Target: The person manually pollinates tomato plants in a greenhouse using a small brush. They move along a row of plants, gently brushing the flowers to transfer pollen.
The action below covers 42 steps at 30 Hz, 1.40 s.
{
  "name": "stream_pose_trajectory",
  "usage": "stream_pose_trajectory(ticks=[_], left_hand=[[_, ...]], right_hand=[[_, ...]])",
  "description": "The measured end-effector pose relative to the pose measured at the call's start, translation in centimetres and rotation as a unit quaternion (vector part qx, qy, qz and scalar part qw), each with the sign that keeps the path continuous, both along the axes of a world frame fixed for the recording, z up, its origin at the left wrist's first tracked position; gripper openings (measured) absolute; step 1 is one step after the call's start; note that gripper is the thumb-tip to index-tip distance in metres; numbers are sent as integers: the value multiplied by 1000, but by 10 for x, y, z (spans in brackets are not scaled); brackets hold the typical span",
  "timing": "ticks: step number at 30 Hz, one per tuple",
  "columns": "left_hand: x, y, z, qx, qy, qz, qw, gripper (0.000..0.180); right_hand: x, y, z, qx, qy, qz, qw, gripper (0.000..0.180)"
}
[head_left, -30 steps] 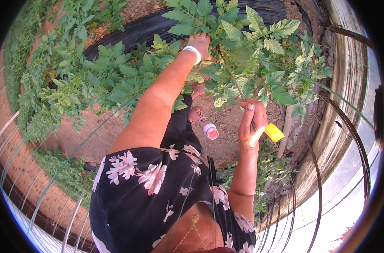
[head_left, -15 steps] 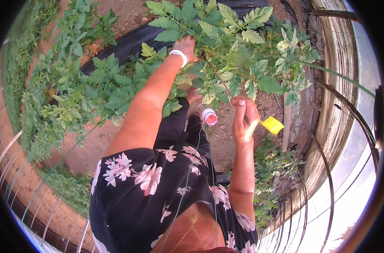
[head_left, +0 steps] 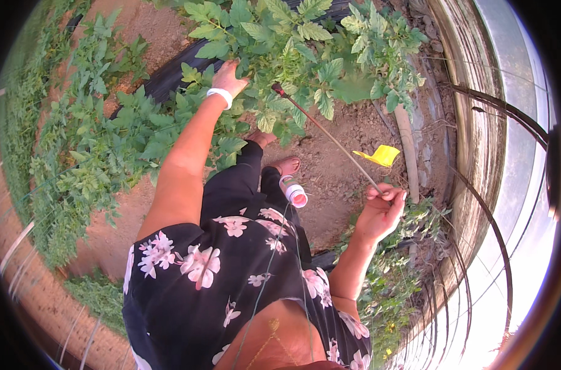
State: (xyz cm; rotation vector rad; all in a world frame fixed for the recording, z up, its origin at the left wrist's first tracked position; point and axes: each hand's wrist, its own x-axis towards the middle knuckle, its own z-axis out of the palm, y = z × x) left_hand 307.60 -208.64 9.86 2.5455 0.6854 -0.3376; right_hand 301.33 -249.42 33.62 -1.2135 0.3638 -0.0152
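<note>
My left hand (head_left: 228, 80), with a white band at the wrist, is at the edge of the tomato plant's leaves (head_left: 249, 46). Its thumb stands apart from the fingers, whose tips are partly hidden. Lower right, my right hand (head_left: 382, 213) pinches the end of a thin stick (head_left: 330, 137) between thumb and fingers. The stick slants up and left to a dark red tip beside the foliage. A small open white bottle (head_left: 292, 191) with pink inside hangs before my legs, and thin cords run toward it over my flowered shirt.
A yellow piece (head_left: 380, 155) shows just beyond the stick. Right of it are a pale pole (head_left: 408, 151), dark curved hoops (head_left: 502, 111) and plastic sheeting (head_left: 524, 55). Tomato rows (head_left: 89, 148) stand at the left, with black mulch film (head_left: 163, 83). My bare feet are on the soil.
My right hand has drawn the stick back, down and to the right, so its tip now shows outside the leaves. The left hand has shifted left in view, and the whole view has shifted.
</note>
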Motion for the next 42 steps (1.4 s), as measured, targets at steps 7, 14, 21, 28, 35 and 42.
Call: stream_pose_trajectory(ticks=[7, 14, 21, 28, 35, 42], left_hand=[[-86, -50, 8, -21, -73, 44, 996, 27], [-102, -140, 14, -185, 62, -135, 972, 26], [-29, -241, 26, -335, -78, -166, 924, 26], [110, -309, 6, -539, -194, 45, 819, 31], [201, -337, -19, -477, -72, 131, 866, 51], [250, -357, -27, -289, 43, 31, 956, 73]], right_hand=[[-53, -73, -2, 50, -25, -102, 993, 38], [-105, -114, -21, 12, 2, -186, 982, 36], [-150, -138, -32, 17, 11, -246, 969, 35], [-153, -146, -21, -51, -7, -275, 960, 37], [-113, -133, 0, -183, -84, -267, 943, 39], [-54, -122, 7, -182, -155, -230, 944, 41]])
